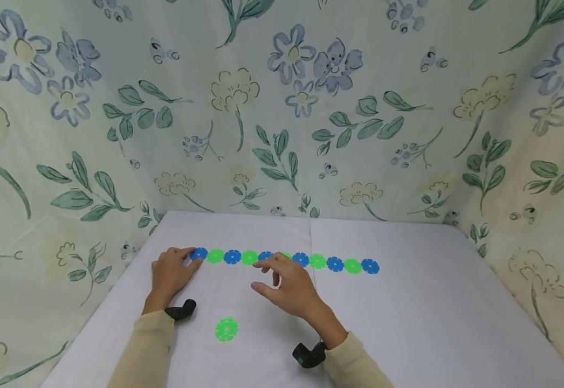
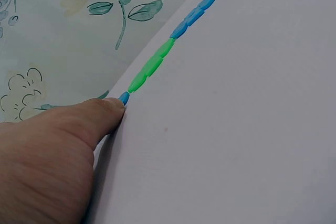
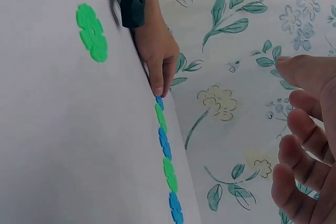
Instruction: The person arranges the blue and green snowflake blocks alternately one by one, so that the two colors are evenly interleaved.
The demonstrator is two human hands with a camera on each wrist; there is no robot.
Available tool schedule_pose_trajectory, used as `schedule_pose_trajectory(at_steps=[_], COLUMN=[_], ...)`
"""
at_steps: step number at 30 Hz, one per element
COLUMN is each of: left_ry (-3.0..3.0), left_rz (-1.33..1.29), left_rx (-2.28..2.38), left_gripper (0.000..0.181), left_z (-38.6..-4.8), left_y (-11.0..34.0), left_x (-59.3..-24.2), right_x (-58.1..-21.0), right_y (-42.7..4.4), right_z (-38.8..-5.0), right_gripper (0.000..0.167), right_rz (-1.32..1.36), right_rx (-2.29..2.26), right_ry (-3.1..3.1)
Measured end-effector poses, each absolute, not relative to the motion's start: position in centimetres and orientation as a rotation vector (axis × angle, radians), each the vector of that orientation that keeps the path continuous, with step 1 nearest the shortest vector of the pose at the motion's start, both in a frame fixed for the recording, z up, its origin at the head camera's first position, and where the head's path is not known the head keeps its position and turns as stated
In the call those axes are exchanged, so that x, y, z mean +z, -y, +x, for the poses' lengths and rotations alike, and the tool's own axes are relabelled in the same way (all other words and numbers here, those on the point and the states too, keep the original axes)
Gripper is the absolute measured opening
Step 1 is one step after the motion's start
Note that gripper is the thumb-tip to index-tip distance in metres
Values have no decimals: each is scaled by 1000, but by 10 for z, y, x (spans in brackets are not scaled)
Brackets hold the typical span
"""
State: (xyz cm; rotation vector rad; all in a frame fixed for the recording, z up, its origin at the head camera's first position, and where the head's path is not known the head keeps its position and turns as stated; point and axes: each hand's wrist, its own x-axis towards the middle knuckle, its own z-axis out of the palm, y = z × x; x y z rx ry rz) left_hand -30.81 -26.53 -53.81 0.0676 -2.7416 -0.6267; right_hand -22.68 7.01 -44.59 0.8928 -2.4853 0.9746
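A row of blue and green flower-shaped plastic discs, joined edge to edge in alternating colours, lies across the white table. At its left end my left hand (image 1: 170,272) holds a blue disc (image 1: 199,254) between thumb and fingers; the left wrist view shows the thumb (image 2: 107,114) on that disc's edge. Over the row's middle hovers my right hand (image 1: 287,283), fingers loosely bent, holding nothing. It hides parts of a blue disc (image 1: 265,256) and a green one. One loose green disc (image 1: 226,328) lies nearer to me, between the forearms.
A white cloth (image 1: 432,312) covers the table. Floral curtains (image 1: 282,108) hang behind it and along both sides. Each wrist wears a black device, one on the left (image 1: 182,310) and one on the right (image 1: 309,355).
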Motion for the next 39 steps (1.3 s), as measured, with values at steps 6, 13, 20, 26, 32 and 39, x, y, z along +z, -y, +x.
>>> schedule_pose_trajectory(at_steps=[6,13,20,26,32,39], left_ry=[2750,2749,2756,2750,2744,2741], left_rz=[57,71,72,78,80,69], left_rx=[-622,-626,-629,-616,-623,-624], left_gripper=[53,52,52,52,51,51], left_z=[-309,-309,-307,-307,-307,-308], left_y=[266,266,265,264,263,264], left_x=[-539,-539,-537,-536,-536,-537], right_x=[-457,-466,-478,-484,-489,-498], right_y=[-58,-46,-35,-29,-26,-24], right_z=[-221,-215,-210,-206,-205,-205], right_gripper=[38,37,43,44,49,51], right_rz=[941,974,1002,1031,1016,1017], right_rx=[1062,1194,1131,1068,1010,913], right_ry=[2564,2631,2755,2822,2915,2968])
